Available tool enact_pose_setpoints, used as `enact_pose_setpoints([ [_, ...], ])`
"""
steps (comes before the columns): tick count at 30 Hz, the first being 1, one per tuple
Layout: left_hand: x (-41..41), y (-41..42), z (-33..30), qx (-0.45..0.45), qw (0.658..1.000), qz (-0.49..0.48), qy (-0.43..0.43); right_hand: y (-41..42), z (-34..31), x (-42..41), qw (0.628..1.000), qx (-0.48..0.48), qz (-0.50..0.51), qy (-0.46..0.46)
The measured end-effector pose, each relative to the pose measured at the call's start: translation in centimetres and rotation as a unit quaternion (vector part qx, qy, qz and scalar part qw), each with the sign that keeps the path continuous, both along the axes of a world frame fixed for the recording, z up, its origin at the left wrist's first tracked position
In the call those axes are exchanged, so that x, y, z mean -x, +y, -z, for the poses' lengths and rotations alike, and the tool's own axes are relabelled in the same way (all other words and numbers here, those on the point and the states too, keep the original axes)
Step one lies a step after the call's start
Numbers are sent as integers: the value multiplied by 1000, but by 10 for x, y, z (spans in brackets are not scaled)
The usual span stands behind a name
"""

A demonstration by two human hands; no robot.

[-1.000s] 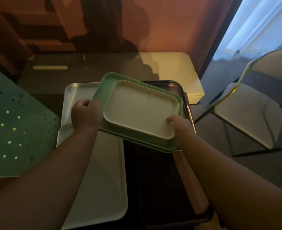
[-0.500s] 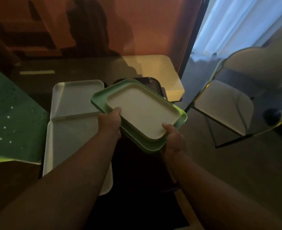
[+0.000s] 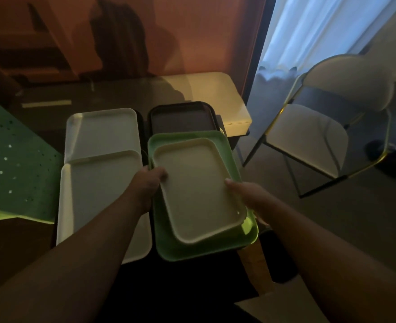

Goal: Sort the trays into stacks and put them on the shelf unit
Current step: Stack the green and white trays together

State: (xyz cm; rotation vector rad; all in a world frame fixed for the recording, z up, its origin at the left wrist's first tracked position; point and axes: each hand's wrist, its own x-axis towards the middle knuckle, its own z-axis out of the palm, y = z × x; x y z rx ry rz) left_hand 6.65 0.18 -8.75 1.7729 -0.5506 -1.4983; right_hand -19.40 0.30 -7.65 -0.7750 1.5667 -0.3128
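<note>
Left hand (image 3: pixel 150 180) and right hand (image 3: pixel 243 190) pinch the green tray (image 3: pixel 193 249), cream tray (image 3: pixel 197 190) nested inside, just right of the white trays (image 3: pixel 101 145); advise squaring edges over the dark tray (image 3: pixel 180 117); keep level.

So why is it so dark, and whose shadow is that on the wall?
Head view: the room is dim; the only bright light comes through the curtain at upper right, leaving the arms dark. The shadow on the orange wall looks like the person's own. The green tray and the cream tray in it show clearly, held by the left hand and right hand. Edges bend from the wide lens.
</note>
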Motion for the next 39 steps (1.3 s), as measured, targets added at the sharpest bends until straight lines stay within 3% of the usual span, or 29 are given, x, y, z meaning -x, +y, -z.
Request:
enact_pose_setpoints([
  [2, 2, 10, 12, -32, 999, 10, -22, 15, 16, -5, 999, 25, 18, 38],
  [5, 3, 21, 28, -79, 987, 70, -122, 31, 32, -12, 996, 58, 29, 59],
  [12, 16, 22, 31, -113, 949, 157, -248, 35, 42, -17, 974, 158, 8, 162],
  [17, 20, 17, 36, -126, 947, 163, -247, 35, 49, -15, 950, 152, -32, 271],
  [26, 24, 16, 40, -125, 949, 148, -248, 31, 59, -13, 941, 162, -35, 296],
  [39, 13, -24, 11, 5, 967, 48, -250, -21, 37, -24, 951, 214, 43, 221],
])
